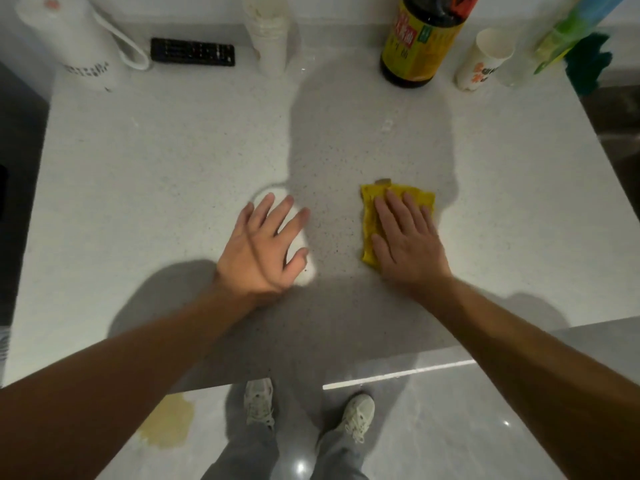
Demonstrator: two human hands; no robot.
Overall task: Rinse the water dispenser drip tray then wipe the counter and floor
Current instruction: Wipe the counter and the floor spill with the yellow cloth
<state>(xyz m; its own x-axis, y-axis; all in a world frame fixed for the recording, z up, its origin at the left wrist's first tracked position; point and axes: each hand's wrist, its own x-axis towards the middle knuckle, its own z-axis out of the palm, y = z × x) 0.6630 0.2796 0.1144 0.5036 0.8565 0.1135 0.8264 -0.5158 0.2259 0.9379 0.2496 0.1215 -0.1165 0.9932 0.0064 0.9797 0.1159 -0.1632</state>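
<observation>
Right now, both hands are on the pale speckled counter (173, 161). The right hand (408, 244) lies flat with its fingers spread on a folded yellow cloth (372, 216), pressing it down on the counter (it is not gripping it). The left hand (263, 247) is open too, with its fingers spread wide, and it holds nothing. It looks to be over a bright white patch (304, 258) on the counter, and I cannot tell what that patch is.

At the back of the counter stand a white kettle (69, 39), a black remote (192, 51), a stack of paper cups (268, 32), a dark bottle (422, 39) with a yellow label, and one more paper cup (483, 60) near a green and blue cloth thing (581, 46).

Down below is the shiny grey floor (433, 427). A yellowish puddle (169, 422) sits on it, to the left of the person's two pale shoes (258, 401).
</observation>
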